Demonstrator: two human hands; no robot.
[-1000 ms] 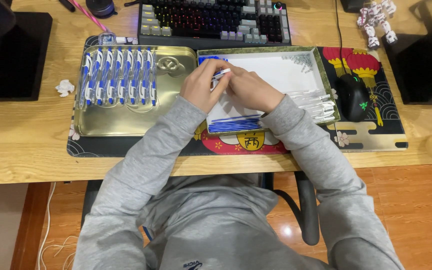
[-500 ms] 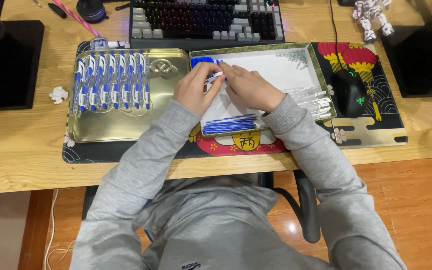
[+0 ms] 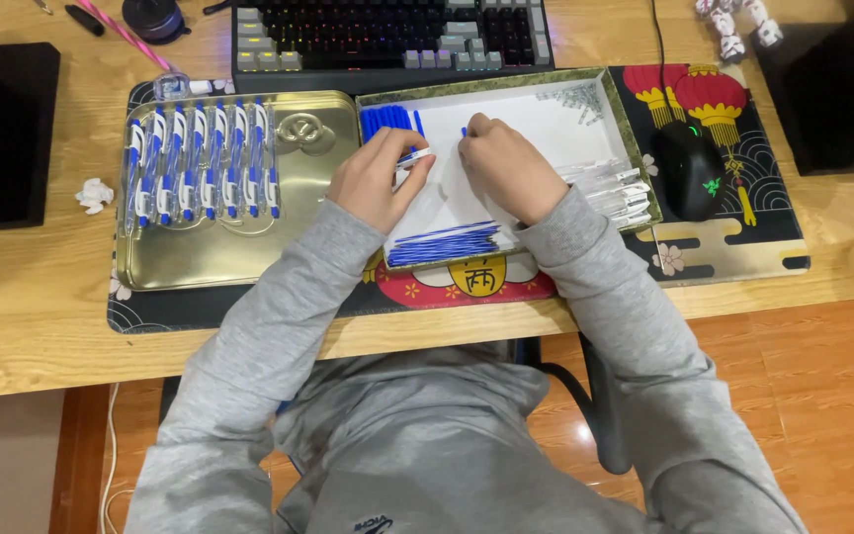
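Person seated at a wooden surface [image 3: 42,316], both grey sleeves reaching forward into a shallow white box [image 3: 546,124] that lies on a patterned desk mat [image 3: 743,247].

Left hand [image 3: 373,178]: fingers pinched on a white-and-blue pen part [image 3: 413,156], held just above the box floor. Right hand [image 3: 506,168]: fingers curled and closed on a thin blue piece [image 3: 464,131]; only its tip shows above the knuckles, so its kind cannot be told. The two hands sit close together, near the middle of the box, not touching.

Box contents: blue caps [image 3: 387,121] stacked in the far left corner; a bundle of blue refills [image 3: 447,242] along the near edge; clear pen barrels [image 3: 620,188] piled at the right wall; small springs [image 3: 580,96] in the far right corner.

Left of the box, touching it: gold metal tray [image 3: 200,262] with a row of finished pens [image 3: 200,163] laid side by side.

Beyond: keyboard [image 3: 387,35]. Right of the box: black mouse [image 3: 689,168]. Crumpled paper scrap [image 3: 94,194] left of the tray.
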